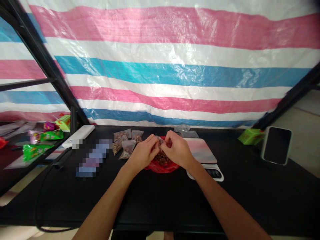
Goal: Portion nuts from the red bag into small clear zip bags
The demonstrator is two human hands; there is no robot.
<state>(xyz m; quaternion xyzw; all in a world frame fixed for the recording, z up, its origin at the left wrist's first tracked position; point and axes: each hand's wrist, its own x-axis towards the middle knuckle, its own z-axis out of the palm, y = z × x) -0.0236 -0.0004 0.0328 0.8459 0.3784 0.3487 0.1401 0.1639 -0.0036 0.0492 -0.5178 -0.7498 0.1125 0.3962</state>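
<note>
Just left of the left hand, a cluster of small clear plastic bags filled with brown pieces on the black tabletop. Both hands together, fingertips closely pinching a small clear plastic bag at its mouth, directly above a heap of brown pieces in a crumpled red plastic bag. Right of the right hand, a flat pink-marbled pad on a white base.

The small pale packet between the left hand and right hand, mostly hidden from view.
</note>
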